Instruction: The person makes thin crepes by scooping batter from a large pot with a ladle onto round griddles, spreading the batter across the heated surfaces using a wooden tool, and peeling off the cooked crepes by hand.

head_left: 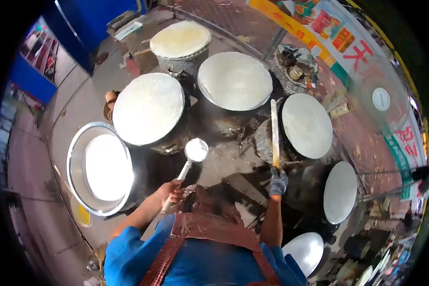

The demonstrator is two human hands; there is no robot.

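Observation:
My bare left hand (171, 192) is wrapped round the handle of a ladle (196, 150), whose bowl holds white liquid. It hangs over the ground, right of a wide metal basin (70, 167) of bright white liquid. On my right hand (278, 183) is a grey glove, and its fingers are closed on a long flat wooden stick (275, 128) pointing away from me. Just right of the stick is a round griddle covered with a pale sheet (307, 125). More pale round sheets (149, 108), (235, 81) cover the griddles ahead.
Further back stands another covered round griddle (180, 39); one more (341, 192) is at my right. A shiny white round surface (304, 252) lies near my right elbow. A container of yellow liquid (82, 213) sits below the basin. A printed banner (338, 43) runs along the right.

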